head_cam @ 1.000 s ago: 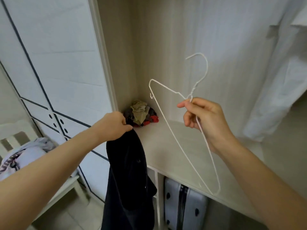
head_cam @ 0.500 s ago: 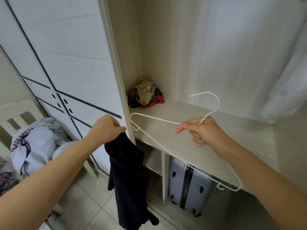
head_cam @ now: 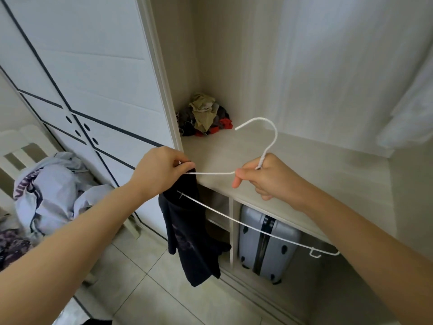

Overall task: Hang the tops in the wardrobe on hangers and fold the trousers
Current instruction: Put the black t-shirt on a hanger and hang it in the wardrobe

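Head view: the left hand (head_cam: 159,172) pinched the black top (head_cam: 192,235), which hung at six o'clock below it. At three o'clock the right hand (head_cam: 269,181) gripped the white wire hanger (head_cam: 210,173), whose shoulder, earlier apart, had reached the top.

Left hand (head_cam: 161,171) held forward, pinching (thumb against forefinger); right hand (head_cam: 269,179) curled in grip, forefinger extended.

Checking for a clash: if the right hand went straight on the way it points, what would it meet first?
Probably the left hand, gripping the dark top that the white hanger enters; the right hand points leftward at it, though depth is unclear.
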### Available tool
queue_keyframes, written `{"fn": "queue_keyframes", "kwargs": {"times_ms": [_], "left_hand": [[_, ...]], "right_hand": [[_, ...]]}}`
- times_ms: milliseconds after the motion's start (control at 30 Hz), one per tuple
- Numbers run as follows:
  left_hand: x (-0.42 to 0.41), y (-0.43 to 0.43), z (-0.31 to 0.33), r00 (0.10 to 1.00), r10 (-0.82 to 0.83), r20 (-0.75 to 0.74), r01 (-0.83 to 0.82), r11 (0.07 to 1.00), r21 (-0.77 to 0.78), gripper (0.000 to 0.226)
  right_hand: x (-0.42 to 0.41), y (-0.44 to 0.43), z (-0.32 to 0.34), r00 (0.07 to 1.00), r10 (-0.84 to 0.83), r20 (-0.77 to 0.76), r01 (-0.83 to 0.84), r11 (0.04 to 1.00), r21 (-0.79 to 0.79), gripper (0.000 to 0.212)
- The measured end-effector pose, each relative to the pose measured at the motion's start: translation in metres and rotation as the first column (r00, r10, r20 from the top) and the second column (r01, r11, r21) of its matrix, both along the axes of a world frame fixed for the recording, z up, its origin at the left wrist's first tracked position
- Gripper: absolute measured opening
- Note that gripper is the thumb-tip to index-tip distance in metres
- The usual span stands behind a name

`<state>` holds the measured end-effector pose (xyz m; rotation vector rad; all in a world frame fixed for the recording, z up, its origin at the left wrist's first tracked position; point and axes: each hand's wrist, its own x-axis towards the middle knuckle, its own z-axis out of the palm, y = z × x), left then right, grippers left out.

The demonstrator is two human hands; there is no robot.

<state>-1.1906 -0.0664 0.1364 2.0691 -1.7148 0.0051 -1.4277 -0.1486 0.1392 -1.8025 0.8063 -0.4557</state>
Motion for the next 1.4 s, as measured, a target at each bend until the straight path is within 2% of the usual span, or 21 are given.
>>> {"fn": "queue_keyframes", "kwargs": {"times_ms": [100,167,267,333,367,433,533,700,767,900,1000,1133,1267,1333,1400], "left_hand": [[-0.016,-0.003,0.005,0.993,-0.1,-0.067,0.097,0.994,-0.057,0.025],[-0.03,-0.004,0.009,0.966,-0.195,-0.167,0.188,0.98,-0.061,0.023],[-0.048,-0.003,0.012,0.859,-0.316,-0.402,0.333,0.942,-0.029,0.02],[-0.052,-0.003,0.009,0.832,-0.336,-0.441,0.354,0.934,-0.045,0.019],[-0.052,-0.002,0.006,0.847,-0.343,-0.405,0.352,0.934,-0.054,0.019],[-0.053,0.0,0.001,0.908,-0.372,-0.194,0.365,0.928,-0.074,0.024],[-0.06,0.004,-0.001,0.904,-0.415,0.101,0.425,0.897,-0.12,0.037],[-0.074,0.006,-0.002,0.867,-0.34,0.364,0.405,0.907,-0.116,0.033],[-0.081,0.007,-0.001,0.865,-0.315,0.39,0.385,0.916,-0.114,0.023],[-0.089,0.007,-0.002,0.907,-0.394,0.152,0.418,0.886,-0.2,0.028],[-0.088,0.006,-0.007,0.924,-0.379,0.051,0.381,0.897,-0.227,0.027],[-0.09,0.007,-0.023,0.925,-0.372,-0.07,0.344,0.903,-0.256,0.026],[-0.092,0.008,-0.047,0.95,-0.264,-0.169,0.205,0.931,-0.302,0.021],[-0.09,0.009,-0.053,0.955,-0.193,-0.226,0.112,0.939,-0.326,0.024],[-0.089,0.01,-0.054,0.948,-0.156,-0.277,0.061,0.943,-0.326,0.027]], "right_hand": [[0.009,0.007,-0.005,1.0,-0.006,-0.02,0.006,0.999,-0.041,0.029],[0.014,0.012,-0.008,0.999,-0.033,-0.033,0.03,0.995,-0.093,0.029],[0.014,0.017,-0.014,0.993,-0.108,0.049,0.113,0.986,-0.126,0.031],[0.008,0.018,-0.017,0.978,-0.171,0.117,0.183,0.978,-0.102,0.033],[0.004,0.018,-0.018,0.971,-0.194,0.14,0.207,0.974,-0.089,0.033],[-0.001,0.018,-0.021,0.957,-0.225,0.185,0.238,0.97,-0.05,0.035],[-0.005,0.017,-0.024,0.945,-0.237,0.225,0.249,0.968,-0.024,0.035],[-0.009,0.022,-0.027,0.959,-0.197,0.206,0.216,0.973,-0.075,0.039],[-0.009,0.025,-0.028,0.962,-0.192,0.196,0.217,0.97,-0.111,0.041],[-0.015,0.026,-0.027,0.914,-0.274,0.299,0.294,0.956,-0.022,0.046],[-0.02,0.027,-0.024,0.891,-0.269,0.367,0.301,0.953,-0.032,0.047],[-0.017,0.023,-0.029,0.901,-0.248,0.357,0.322,0.933,-0.164,0.046],[-0.024,0.022,-0.042,0.9,-0.256,0.353,0.373,0.871,-0.319,0.022],[-0.031,0.023,-0.049,0.836,-0.306,0.455,0.48,0.809,-0.339,0.017],[-0.035,0.026,-0.055,0.767,-0.349,0.538,0.561,0.772,-0.299,0.022]]}}
